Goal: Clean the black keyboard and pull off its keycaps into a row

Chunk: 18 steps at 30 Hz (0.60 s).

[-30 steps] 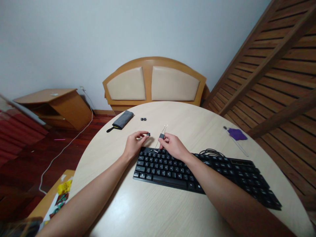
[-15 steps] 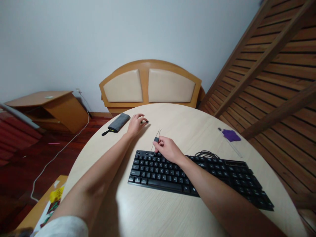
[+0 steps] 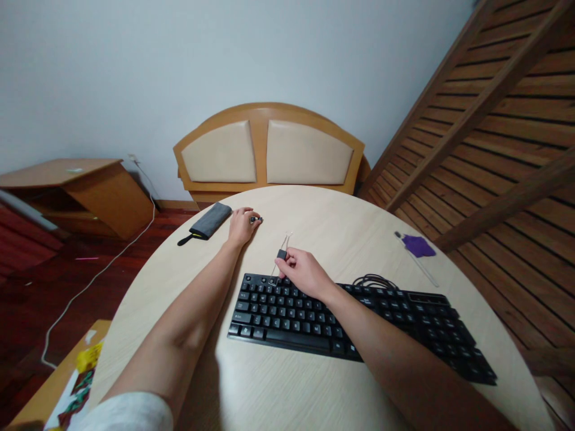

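Note:
My right hand [image 3: 302, 270] pinches the black grip of a wire keycap puller [image 3: 281, 254]. One end of its wires reaches down to a key in the top row of the black keyboard [image 3: 287, 342], near the left end; the other end points away from me. Whether the wire is hooked under that key, I cannot tell. Resting on the table farther left, my left hand [image 3: 242, 226] is closed around a small black keycap [image 3: 256, 219], its fingers curled at the tabletop. Left of that hand lies a grey pouch [image 3: 211, 220] with a black loop.
The keyboard's coiled cable [image 3: 375, 281] lies behind it. A purple cloth [image 3: 418, 245] and a thin brush with a pale handle [image 3: 421, 266] lie at the right of the round table [image 3: 341, 209]. Slatted wooden panels [image 3: 494, 167] stand beyond the right edge.
My left hand has drawn slightly left and curled its fingers in around the keycap. My right hand holds the puller at nearly the same key. The whole view has shifted a little.

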Tool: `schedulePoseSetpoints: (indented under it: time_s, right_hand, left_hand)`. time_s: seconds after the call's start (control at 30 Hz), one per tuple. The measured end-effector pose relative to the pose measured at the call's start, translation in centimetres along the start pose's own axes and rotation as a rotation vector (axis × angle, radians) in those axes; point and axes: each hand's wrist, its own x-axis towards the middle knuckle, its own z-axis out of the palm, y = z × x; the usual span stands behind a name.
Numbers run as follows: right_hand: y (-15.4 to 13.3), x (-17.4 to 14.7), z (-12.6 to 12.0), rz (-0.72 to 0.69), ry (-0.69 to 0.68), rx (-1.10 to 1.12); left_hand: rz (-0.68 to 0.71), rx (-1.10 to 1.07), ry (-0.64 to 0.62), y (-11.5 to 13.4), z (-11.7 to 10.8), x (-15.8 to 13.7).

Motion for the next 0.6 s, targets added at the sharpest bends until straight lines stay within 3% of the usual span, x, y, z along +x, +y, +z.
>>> schedulePoseSetpoints:
  time_s: [0.6]
  right_hand:
    - [-0.07,-0.05,-0.10,-0.005,-0.002,0.005]
  left_hand:
    - [-0.043,-0.047,-0.005,-0.40,0.09,0.09]
